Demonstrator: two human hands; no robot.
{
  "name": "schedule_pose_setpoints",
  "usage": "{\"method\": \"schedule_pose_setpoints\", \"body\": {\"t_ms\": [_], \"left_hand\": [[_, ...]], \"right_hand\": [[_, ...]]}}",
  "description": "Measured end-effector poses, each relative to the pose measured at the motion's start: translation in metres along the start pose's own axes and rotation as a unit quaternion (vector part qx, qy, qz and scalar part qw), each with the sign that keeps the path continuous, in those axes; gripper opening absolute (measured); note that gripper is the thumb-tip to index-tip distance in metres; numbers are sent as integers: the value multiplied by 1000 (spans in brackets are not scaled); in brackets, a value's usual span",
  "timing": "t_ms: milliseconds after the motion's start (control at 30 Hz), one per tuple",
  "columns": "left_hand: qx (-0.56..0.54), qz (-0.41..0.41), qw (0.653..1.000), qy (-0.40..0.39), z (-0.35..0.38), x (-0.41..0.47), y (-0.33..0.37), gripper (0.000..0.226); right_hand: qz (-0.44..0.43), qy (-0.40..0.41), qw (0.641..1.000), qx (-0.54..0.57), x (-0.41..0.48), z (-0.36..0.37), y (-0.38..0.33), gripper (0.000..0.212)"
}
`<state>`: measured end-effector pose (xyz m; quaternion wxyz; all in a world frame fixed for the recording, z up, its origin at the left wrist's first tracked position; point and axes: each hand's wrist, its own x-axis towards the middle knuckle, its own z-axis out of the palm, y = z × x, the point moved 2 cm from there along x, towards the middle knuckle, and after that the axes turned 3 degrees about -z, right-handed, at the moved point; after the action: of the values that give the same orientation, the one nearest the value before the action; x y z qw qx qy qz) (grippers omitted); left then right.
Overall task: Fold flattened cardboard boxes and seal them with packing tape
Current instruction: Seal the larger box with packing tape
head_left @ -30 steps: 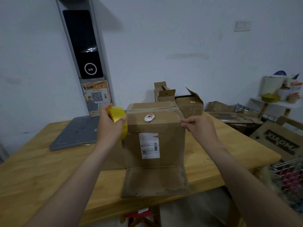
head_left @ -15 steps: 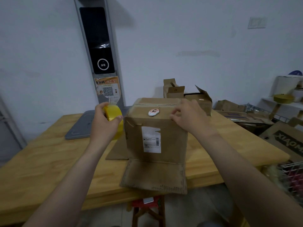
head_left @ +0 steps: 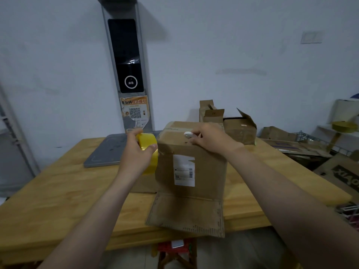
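Observation:
A brown cardboard box stands upright on the wooden table, with a white shipping label on its near face and its bottom flap lying flat toward me. A small white sticker sits on its closed top. My left hand grips a yellow roll of packing tape against the box's upper left edge. Over the top front edge lies my right hand, its fingers pressing the top beside the sticker.
A grey flat scale or pad lies behind my left hand, below a tall grey kiosk on the wall. Open small boxes stand behind the box. Flattened cardboard is piled at right. A red stool stands under the table.
My right hand slid left from the box's top right corner to the middle of the top, next to the sticker. The tape roll came closer to the box's left edge.

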<state>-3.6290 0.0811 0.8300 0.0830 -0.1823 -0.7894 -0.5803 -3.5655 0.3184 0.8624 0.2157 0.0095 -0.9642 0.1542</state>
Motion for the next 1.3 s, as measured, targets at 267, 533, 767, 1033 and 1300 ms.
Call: {"method": "schedule_pose_setpoints", "body": {"t_ms": [267, 533, 767, 1033, 1300], "left_hand": [[86, 24, 995, 36, 54, 0, 43, 61], [208, 99, 964, 130, 98, -9, 54, 64], [277, 80, 942, 172, 128, -23, 58, 62], [250, 71, 950, 172, 141, -38, 69, 58], [229, 124, 951, 164, 140, -54, 83, 58]], "right_hand": [[37, 173, 984, 29, 12, -35, 73, 18], [108, 108, 976, 155, 64, -17, 128, 22], [92, -17, 981, 170, 80, 3, 159, 35], [78, -42, 992, 94, 44, -17, 165, 27], [71, -52, 996, -3, -14, -53, 154, 27]]}}
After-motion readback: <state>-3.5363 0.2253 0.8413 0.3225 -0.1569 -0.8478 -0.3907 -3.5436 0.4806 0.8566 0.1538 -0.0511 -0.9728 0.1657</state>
